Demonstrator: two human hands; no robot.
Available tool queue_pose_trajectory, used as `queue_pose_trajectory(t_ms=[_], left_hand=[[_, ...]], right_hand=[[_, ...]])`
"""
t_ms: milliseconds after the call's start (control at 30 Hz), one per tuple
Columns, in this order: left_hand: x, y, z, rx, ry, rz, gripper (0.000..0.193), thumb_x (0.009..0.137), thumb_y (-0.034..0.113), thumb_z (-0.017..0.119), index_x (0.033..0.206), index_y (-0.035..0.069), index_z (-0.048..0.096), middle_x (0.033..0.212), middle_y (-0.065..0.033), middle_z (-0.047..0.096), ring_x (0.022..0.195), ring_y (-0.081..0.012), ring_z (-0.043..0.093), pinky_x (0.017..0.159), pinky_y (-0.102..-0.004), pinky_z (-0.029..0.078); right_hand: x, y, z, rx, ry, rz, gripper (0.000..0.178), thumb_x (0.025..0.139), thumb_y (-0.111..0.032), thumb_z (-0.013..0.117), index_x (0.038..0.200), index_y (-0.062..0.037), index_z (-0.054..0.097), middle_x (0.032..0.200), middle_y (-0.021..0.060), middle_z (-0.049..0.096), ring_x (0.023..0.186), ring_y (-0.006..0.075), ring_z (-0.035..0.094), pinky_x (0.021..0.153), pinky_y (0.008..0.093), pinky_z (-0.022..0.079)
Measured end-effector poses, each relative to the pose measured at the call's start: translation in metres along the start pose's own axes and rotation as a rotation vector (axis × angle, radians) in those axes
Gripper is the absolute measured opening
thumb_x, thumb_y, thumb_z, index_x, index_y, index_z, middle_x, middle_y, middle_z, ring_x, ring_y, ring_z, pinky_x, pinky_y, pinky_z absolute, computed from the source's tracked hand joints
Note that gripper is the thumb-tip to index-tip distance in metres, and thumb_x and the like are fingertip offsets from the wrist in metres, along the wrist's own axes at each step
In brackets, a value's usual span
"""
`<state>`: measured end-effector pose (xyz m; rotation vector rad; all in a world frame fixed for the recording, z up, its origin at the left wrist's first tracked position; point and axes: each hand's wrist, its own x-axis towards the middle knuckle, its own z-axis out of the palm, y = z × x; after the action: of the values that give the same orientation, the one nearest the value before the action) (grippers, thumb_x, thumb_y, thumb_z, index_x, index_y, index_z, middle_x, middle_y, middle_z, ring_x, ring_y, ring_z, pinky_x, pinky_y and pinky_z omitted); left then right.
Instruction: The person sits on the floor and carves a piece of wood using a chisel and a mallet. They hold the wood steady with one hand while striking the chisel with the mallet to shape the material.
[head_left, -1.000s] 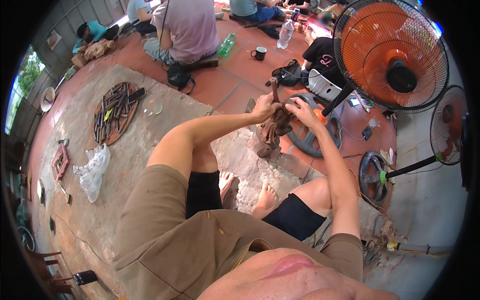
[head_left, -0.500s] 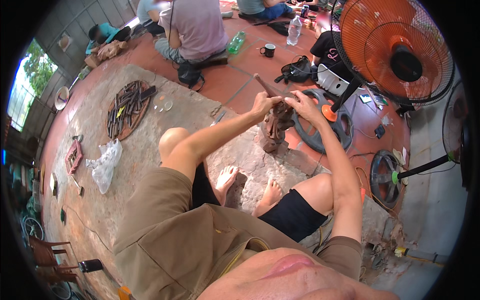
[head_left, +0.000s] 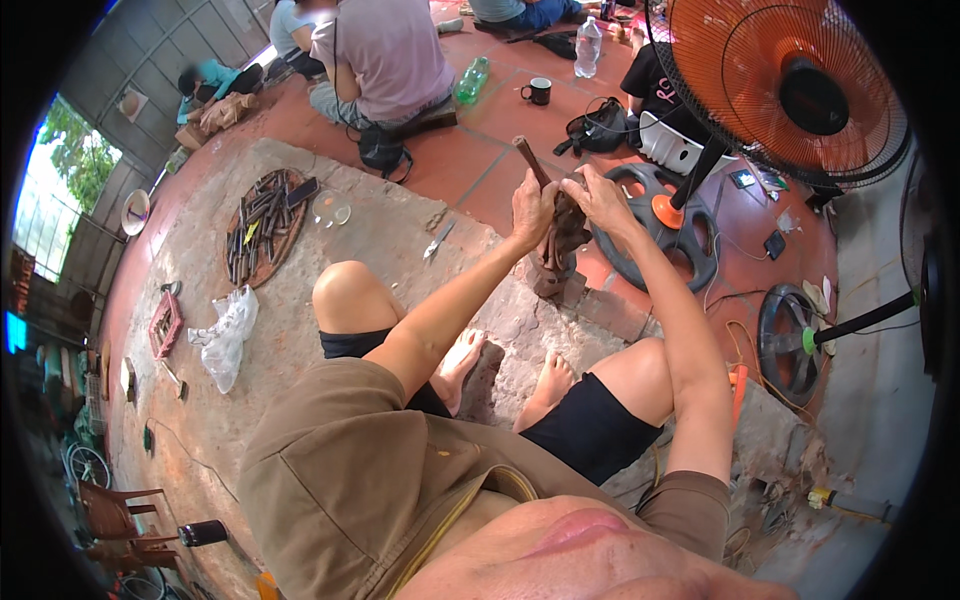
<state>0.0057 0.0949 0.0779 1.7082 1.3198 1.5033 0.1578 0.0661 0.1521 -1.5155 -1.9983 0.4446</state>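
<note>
A dark brown carved figure [head_left: 552,262] stands upright on a block in front of my feet. Closed around a slim wooden-handled carving tool [head_left: 528,156] is my left hand [head_left: 532,210], at the carving's upper left. The handle's end sticks up and away from me; its working end is hidden by my fingers. My right hand [head_left: 604,206] is at the top of the carving, close against the left, thumb and fingers drawn together. What they pinch cannot be made out.
A round tray [head_left: 285,262] of carving tools lies left, near a plastic bag [head_left: 226,338] and a blade-like tool [head_left: 437,240]. An orange fan [head_left: 800,90] and its dark base [head_left: 622,262] stand right. Seated people [head_left: 390,60], a mug [head_left: 537,92] and bottles [head_left: 588,48] are beyond.
My left hand has tipped the tool's handle more upright and drawn its wrist slightly lower. My right hand stays at the carving's top. The whole view has shifted a little.
</note>
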Motion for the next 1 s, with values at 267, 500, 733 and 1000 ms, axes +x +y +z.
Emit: queue_pose_trajectory(t_ms=[267, 500, 733, 1000], left_hand=[[-0.004, -0.007, -0.010, -0.505, -0.150, -0.383, 0.021, 0.090, 0.020, 0.067, 0.096, 0.000, 0.066, 0.083, -0.0043, 0.066, 0.073, -0.0118, 0.059, 0.064, -0.0300, 0.046], [-0.002, 0.019, -0.010, -0.172, -0.049, -0.028, 0.028, 0.088, 0.015, 0.065, 0.108, -0.003, 0.061, 0.090, -0.0125, 0.071, 0.081, -0.0176, 0.066, 0.075, -0.0342, 0.052], [0.010, -0.011, -0.022, -0.495, -0.159, -0.289, 0.016, 0.087, 0.009, 0.069, 0.100, -0.001, 0.067, 0.085, -0.0045, 0.069, 0.074, -0.0108, 0.061, 0.065, -0.0270, 0.048], [-0.013, 0.008, -0.010, -0.629, -0.039, -0.176, 0.019, 0.088, 0.013, 0.071, 0.099, -0.001, 0.067, 0.087, -0.0052, 0.070, 0.076, -0.0129, 0.062, 0.073, -0.0280, 0.049]], right_hand=[[0.001, 0.001, 0.006, 0.047, 0.005, 0.021, 0.058, 0.096, -0.048, 0.053, 0.121, 0.0046, 0.052, 0.099, 0.0316, 0.066, 0.098, 0.0467, 0.064, 0.081, 0.0507, 0.049], [0.005, 0.009, 0.006, 0.013, 0.041, -0.059, 0.061, 0.096, -0.049, 0.052, 0.121, 0.0068, 0.051, 0.108, 0.0341, 0.063, 0.107, 0.0466, 0.061, 0.089, 0.0498, 0.047], [0.003, 0.005, 0.001, 0.090, -0.030, -0.084, 0.065, 0.093, -0.053, 0.056, 0.123, 0.0051, 0.055, 0.113, 0.0302, 0.064, 0.110, 0.0436, 0.061, 0.089, 0.0462, 0.048], [0.010, 0.027, 0.011, 0.033, -0.006, -0.163, 0.047, 0.099, -0.048, 0.053, 0.115, -0.0043, 0.058, 0.093, 0.0111, 0.063, 0.087, 0.0213, 0.061, 0.078, 0.0362, 0.047]])
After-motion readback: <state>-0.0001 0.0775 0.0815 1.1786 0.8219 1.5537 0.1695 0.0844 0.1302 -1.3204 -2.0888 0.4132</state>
